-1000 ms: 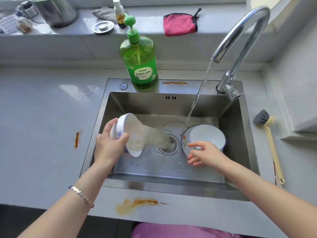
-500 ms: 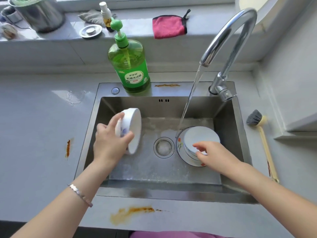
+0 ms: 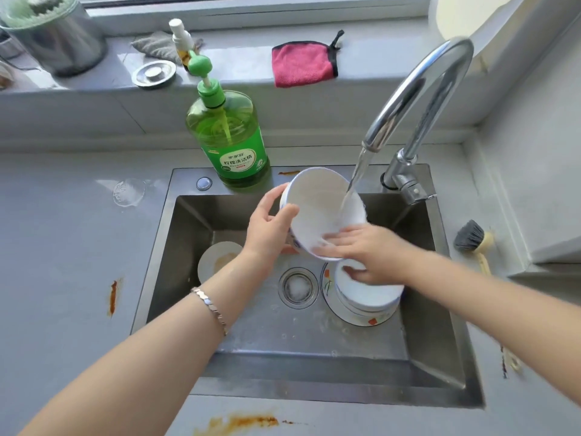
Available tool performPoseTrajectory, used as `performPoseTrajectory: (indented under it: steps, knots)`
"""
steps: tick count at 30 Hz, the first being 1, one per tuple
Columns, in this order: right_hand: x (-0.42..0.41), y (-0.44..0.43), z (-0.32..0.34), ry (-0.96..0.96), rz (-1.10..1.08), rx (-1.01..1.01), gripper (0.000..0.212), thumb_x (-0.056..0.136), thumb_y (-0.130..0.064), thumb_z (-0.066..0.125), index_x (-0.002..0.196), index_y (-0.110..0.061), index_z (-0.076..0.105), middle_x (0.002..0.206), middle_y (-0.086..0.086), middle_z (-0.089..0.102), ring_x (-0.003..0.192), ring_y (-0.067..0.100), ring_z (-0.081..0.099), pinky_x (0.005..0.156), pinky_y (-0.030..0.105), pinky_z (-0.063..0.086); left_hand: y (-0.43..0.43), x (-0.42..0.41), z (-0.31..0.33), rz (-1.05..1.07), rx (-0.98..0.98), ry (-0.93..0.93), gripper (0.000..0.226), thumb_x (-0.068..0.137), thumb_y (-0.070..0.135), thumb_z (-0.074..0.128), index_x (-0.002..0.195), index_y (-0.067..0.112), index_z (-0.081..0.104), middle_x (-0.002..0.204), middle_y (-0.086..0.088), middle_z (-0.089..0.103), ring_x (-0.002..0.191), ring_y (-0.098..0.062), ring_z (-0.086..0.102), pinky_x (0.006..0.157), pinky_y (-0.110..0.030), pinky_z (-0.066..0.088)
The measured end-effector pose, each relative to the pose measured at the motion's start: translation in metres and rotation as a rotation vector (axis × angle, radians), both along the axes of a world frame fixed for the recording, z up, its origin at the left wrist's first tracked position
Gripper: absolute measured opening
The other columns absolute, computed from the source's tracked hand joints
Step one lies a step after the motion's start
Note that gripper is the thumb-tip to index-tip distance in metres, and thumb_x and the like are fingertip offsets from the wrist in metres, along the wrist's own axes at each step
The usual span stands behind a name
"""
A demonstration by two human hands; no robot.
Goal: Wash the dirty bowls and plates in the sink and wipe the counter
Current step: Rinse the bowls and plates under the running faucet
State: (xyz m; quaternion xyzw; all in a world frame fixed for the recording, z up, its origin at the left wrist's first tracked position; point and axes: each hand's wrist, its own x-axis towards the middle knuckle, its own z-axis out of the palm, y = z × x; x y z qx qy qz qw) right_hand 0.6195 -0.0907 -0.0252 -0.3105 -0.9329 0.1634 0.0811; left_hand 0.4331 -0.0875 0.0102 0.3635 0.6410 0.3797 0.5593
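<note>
1. White bowl [image 3: 323, 209] is up in the middle of the picture. It is tipped under the water [image 3: 355, 174] that runs from the tap [image 3: 418, 99], above the sink [image 3: 314, 388].
2. Left grip [image 3: 267, 221] holds the bowl by its rim, with its fingers curled round it. Right grip [image 3: 371, 250] is open. Its fingers lie flat inside the bowl and look a bit blurry.
3. I think the step is rinsing and rubbing this bowl clean.
4. Next, the wet bowl needs a careful hold, as it may slip. A second bowl [image 3: 367, 294] on a flowery plate [image 3: 361, 320] and a small dirty plate [image 3: 220, 262] wait low in the sink.
5. Orange stains [image 3: 239, 423] on the desk [image 3: 63, 247] are not yet wiped.
6. Big words on the green soap bottle [image 3: 232, 143] read 柠檬洗洁精. The small words are too tiny to read.
</note>
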Motion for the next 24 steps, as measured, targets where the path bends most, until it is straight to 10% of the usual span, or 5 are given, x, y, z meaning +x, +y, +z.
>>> performPoseTrajectory:
  steps: [4, 8, 16, 21, 24]
  knots:
    - [0.012, 0.028, -0.008, -0.274, -0.041, 0.13, 0.069, 0.045, -0.001, 0.082, 0.112, -0.012, 0.068, 0.113, 0.007, 0.068, 0.105, 0.022, 0.066, 0.095, 0.043, 0.045, 0.004, 0.003, 0.001, -0.004, -0.026, 0.003, 0.036, 0.087, 0.008, 0.051, 0.112, 0.035, 0.055, 0.073, 0.001, 0.058, 0.047, -0.004, 0.057, 0.041, -0.023, 0.05]
    - [-0.024, 0.002, -0.013, -0.116, -0.186, -0.26, 0.069, 0.085, -0.019, 0.058, 0.146, -0.026, 0.026, 0.151, -0.006, 0.032, 0.134, 0.017, 0.039, 0.106, 0.034, 0.038, 0.01, 0.007, -0.005, 0.105, -0.043, -0.07, 0.035, 0.087, 0.009, 0.05, 0.113, 0.032, 0.057, 0.074, 0.005, 0.06, 0.047, -0.002, 0.057, 0.041, -0.023, 0.049]
    - [0.014, 0.024, -0.015, -0.047, 0.085, 0.2, 0.017, 0.076, -0.007, 0.06, 0.076, -0.019, 0.071, 0.081, -0.005, 0.072, 0.077, 0.018, 0.069, 0.082, 0.026, 0.051, 0.021, -0.019, 0.014, -0.104, -0.28, -0.018, 0.013, 0.088, 0.019, 0.046, 0.09, 0.029, 0.054, 0.098, -0.009, 0.053, 0.071, -0.024, 0.055, 0.046, -0.029, 0.053]
    - [-0.022, 0.002, -0.002, 0.147, -0.149, 0.22, 0.02, 0.065, -0.009, 0.05, 0.066, -0.018, 0.068, 0.053, -0.005, 0.063, 0.048, 0.023, 0.058, 0.047, 0.02, 0.043, -0.022, 0.01, -0.017, 0.239, 0.004, -0.312, 0.065, 0.074, 0.01, 0.067, 0.127, 0.036, 0.039, 0.12, 0.0, 0.055, 0.104, -0.021, 0.058, 0.068, -0.041, 0.058]
    - [-0.034, -0.019, -0.011, 0.292, -0.187, 0.127, 0.04, 0.068, -0.012, 0.042, 0.089, -0.021, 0.075, 0.069, -0.006, 0.072, 0.057, 0.016, 0.059, 0.046, 0.022, 0.043, -0.026, 0.017, -0.024, 0.38, 0.02, -0.325, 0.057, 0.074, 0.018, 0.062, 0.127, 0.03, 0.046, 0.124, -0.006, 0.057, 0.117, -0.029, 0.055, 0.096, -0.052, 0.047]
